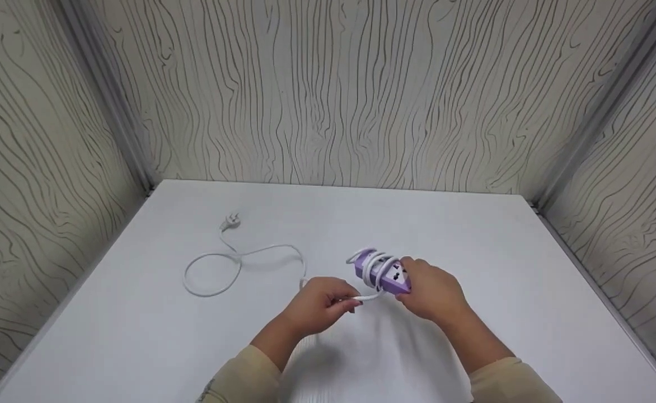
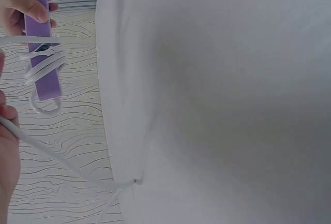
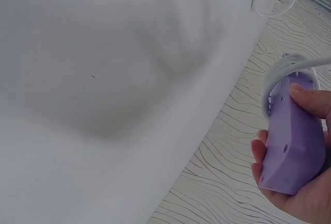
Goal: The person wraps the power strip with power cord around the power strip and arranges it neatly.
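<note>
The white table (image 1: 154, 347) is enclosed by patterned walls (image 1: 328, 95). Above it, the purple power strip (image 3: 295, 141) is gripped by the right hand (image 1: 431, 288); its cord (image 1: 370, 297) is pinched by the left hand (image 1: 319, 307). Wrapped loops (image 1: 366, 273) could be loosened if tension is lost.

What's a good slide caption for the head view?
Right hand holds a purple power strip wrapped in white cord; left hand pinches the cord, plug on table.
</note>
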The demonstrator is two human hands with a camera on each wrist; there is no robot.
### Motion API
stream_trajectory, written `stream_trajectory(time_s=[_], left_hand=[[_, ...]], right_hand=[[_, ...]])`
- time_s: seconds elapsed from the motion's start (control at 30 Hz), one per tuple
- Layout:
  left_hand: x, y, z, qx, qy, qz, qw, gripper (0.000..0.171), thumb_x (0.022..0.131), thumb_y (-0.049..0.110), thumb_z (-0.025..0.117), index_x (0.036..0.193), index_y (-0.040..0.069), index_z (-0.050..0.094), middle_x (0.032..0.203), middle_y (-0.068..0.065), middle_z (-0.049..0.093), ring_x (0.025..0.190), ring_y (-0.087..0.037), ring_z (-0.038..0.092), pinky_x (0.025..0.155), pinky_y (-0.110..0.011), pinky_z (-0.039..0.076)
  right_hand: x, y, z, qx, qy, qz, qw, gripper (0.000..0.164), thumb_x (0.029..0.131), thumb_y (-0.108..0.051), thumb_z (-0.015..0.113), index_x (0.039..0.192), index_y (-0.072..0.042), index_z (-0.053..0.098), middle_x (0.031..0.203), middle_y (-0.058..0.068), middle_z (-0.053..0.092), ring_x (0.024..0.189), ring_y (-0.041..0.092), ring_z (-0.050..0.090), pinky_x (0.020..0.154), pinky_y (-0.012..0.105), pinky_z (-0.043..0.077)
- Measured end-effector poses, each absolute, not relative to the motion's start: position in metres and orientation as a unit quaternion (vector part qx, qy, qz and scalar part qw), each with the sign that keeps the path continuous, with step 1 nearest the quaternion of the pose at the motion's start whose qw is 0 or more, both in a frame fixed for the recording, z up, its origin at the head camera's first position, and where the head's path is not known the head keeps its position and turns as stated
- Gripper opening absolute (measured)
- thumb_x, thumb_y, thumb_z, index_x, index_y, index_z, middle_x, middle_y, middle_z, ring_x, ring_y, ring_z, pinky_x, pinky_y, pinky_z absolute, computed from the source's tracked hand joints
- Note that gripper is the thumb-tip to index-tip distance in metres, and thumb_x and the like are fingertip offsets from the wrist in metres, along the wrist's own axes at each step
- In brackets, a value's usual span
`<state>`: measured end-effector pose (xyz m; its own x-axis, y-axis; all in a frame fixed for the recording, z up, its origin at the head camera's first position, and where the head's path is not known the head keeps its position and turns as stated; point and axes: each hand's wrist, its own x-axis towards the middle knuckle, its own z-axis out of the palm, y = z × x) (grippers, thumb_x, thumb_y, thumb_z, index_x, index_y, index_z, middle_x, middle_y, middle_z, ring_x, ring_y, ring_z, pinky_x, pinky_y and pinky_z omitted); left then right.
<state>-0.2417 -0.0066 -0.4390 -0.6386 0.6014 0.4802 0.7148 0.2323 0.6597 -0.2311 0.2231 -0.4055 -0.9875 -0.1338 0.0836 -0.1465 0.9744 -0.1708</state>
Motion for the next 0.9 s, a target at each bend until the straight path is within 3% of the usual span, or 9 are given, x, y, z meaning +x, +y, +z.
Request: stream_trajectory(time_s=[0.3, 0.6, 0.9], left_hand=[[-0.251, -0.002, -0.432, -0.472, -0.774, -0.404, 0.123, 0.014, 0.087, 0.018, 0.062, 0.089, 0.008, 0.072, 0.079, 0.001, 0.068, 0.073, -0.009, 0.058, 0.072, -0.017, 0.046], [-0.255, 0.002, -0.425, -0.479, -0.765, -0.422, 0.087, 0.017, 0.088, 0.019, 0.060, 0.092, 0.007, 0.071, 0.086, -0.002, 0.068, 0.078, -0.009, 0.059, 0.073, -0.017, 0.046], [-0.262, -0.003, -0.428, -0.464, -0.735, -0.489, 0.065, 0.014, 0.086, 0.017, 0.062, 0.091, 0.007, 0.071, 0.083, -0.003, 0.067, 0.072, -0.008, 0.054, 0.066, -0.020, 0.045]], right_hand=[[-0.230, 0.219, -0.406, 0.157, -0.987, 0.028, 0.032, 0.058, 0.067, -0.025, 0.078, 0.119, -0.013, 0.054, 0.097, 0.004, 0.061, 0.081, 0.021, 0.056, 0.071, 0.041, 0.045], [-0.224, 0.216, -0.401, 0.295, -0.955, 0.030, 0.020, 0.053, 0.061, -0.019, 0.079, 0.110, -0.021, 0.057, 0.088, -0.007, 0.059, 0.073, 0.013, 0.053, 0.062, 0.036, 0.043], [-0.219, 0.217, -0.388, 0.362, -0.930, 0.067, 0.008, 0.054, 0.063, -0.021, 0.077, 0.113, -0.025, 0.056, 0.090, -0.014, 0.056, 0.078, 0.007, 0.052, 0.071, 0.036, 0.045]])
